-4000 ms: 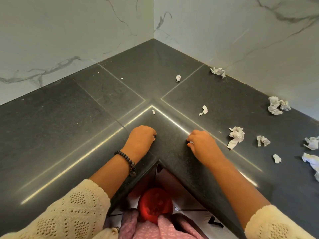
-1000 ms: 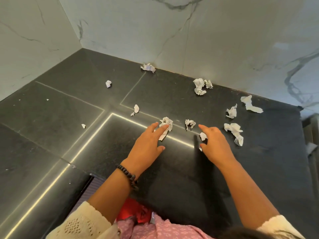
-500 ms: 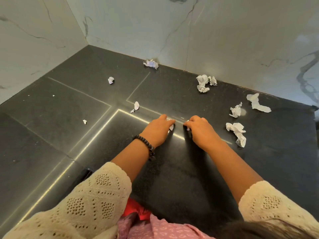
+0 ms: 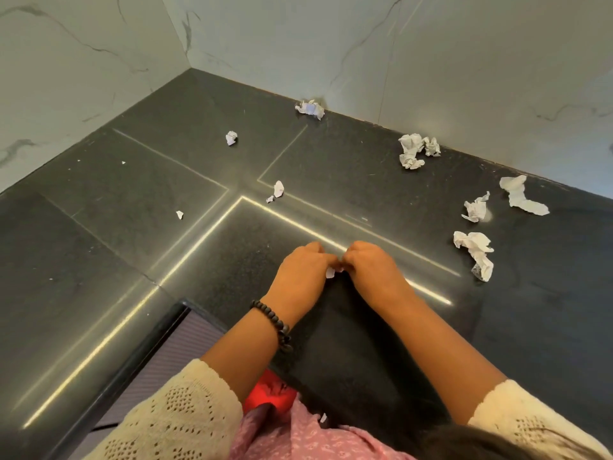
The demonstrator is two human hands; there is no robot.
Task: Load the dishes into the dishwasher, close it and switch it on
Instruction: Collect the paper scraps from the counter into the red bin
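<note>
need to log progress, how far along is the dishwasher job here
Nothing of the dishwasher job looks done: no dishes or dishwasher are in view. In hand: the left hand and right hand are closed together over a small white paper scrap on the dark counter. Crumpled paper bits lie scattered to the right and near the wall. Left: loading, closing and switching on.

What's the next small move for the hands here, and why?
Probably reach the right hand to the crumpled paper lying closest on its right. Both hands are closed together over a small white scrap on the dark counter, the left hand meeting the right, and more wads lie toward the wall. No dishes or dishwasher show in view.
</note>
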